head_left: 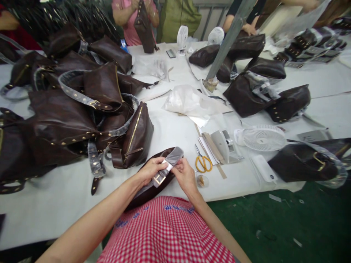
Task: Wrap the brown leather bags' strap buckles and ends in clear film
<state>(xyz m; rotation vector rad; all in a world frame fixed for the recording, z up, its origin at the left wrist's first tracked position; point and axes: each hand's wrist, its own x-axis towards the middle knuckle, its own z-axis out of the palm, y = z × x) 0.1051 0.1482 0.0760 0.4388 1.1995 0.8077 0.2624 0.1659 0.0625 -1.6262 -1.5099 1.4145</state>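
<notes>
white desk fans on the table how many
3. One white desk fan and a second stand at the far side of the table; a third lies nearer, on the right. The leather bags could hide more.

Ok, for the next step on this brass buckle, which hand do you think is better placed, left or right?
Probably the left hand. It grips the plastic-wrapped strap right beside the brass buckle. The right hand is farther from the buckle, with its fingers at the white strip.
</notes>
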